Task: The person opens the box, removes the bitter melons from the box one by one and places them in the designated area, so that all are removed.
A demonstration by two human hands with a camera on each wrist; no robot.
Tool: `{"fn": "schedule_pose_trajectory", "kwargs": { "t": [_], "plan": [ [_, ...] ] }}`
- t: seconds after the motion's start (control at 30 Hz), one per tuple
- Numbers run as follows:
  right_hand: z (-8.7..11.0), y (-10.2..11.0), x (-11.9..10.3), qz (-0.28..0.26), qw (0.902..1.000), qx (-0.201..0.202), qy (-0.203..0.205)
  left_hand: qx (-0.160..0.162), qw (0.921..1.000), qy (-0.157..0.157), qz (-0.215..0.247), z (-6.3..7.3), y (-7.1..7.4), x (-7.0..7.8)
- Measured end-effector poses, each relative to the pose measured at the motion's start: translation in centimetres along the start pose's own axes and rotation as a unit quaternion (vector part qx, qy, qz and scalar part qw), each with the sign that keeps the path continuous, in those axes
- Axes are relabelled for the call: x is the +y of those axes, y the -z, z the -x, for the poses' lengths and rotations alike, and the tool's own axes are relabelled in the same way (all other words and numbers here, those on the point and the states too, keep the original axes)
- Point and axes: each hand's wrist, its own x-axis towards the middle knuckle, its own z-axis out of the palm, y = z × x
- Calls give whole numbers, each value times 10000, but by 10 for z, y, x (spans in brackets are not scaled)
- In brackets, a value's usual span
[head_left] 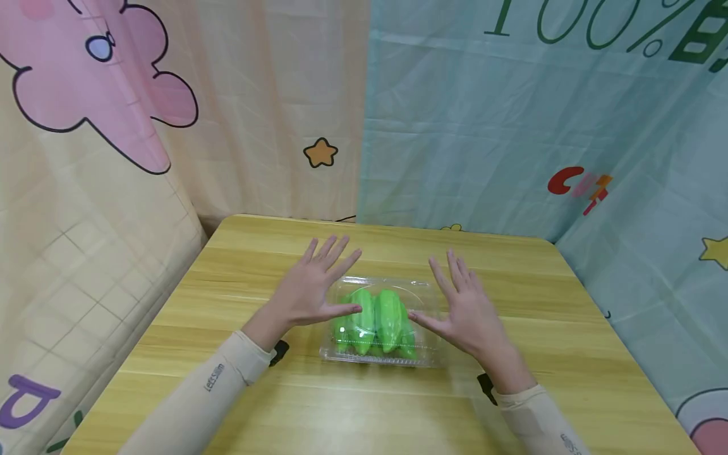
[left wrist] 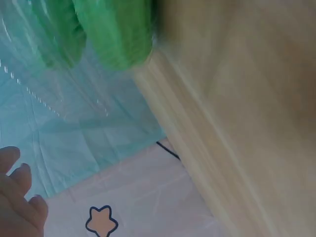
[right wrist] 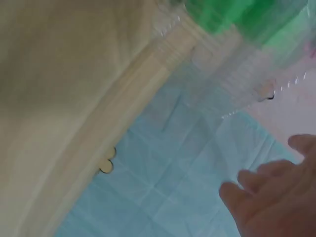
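Head view shows left hand (head_left: pixel 304 291) and right hand (head_left: pixel 471 316) spread, empty, flanking the clear box (head_left: pixel 425 298) of green produce (head_left: pixel 389 319) on the worktop (head_left: pixel 364 404), apparently positioning; gripping it would require bringing both inward.

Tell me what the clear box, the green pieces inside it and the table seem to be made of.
Clear box: probably glossy plastic, see-through with bright glints.
Green pieces: perhaps plastic or foam, evenly coloured and ridged; glare leaves their finish unclear.
Table: wood or wood-look laminate, with streaky grain and a soft sheen.
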Motion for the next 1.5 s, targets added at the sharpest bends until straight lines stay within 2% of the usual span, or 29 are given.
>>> {"fn": "schedule_pose_trajectory", "kwargs": {
  "t": [0.1, 0.27, 0.4, 0.5, 0.63, 0.8, 0.97, 1.1, 1.27, 1.5],
  "plan": [
    [17, -9, -3, -668, 9957, -559, -326, -187, 9981, 175, 569, 18, -6, 9],
    [48, -24, -6, -1619, 9764, -1272, -649, -538, 9889, 554, 1270, 47, -15, 24],
    [66, -33, -8, -2131, 9654, -1317, -717, -801, 9809, 867, 1547, 63, -21, 32],
    [73, -37, -9, -2305, 9641, -1185, -577, -946, 9765, 1021, 1646, 70, -26, 35],
    [79, -40, -9, -2249, 9676, -1050, -469, -1002, 9720, 1159, 1782, 75, -29, 40],
    [88, -38, -9, -2106, 9696, -1132, -515, -1133, 9645, 1339, 1975, 77, -28, 45],
    [92, -32, -9, -2481, 9590, -1231, -602, -1126, 9597, 1526, 2074, 78, -28, 48],
    [90, -29, -9, -2718, 9514, -1266, -699, -1113, 9597, 1565, 2053, 79, -30, 48],
    [86, -28, -8, -2703, 9530, -1238, -586, -1102, 9628, 1537, 1932, 77, -29, 47],
    [82, -28, -8, -2662, 9552, -1199, -490, -1137, 9627, 1547, 1906, 75, -26, 46]
  ]
}}
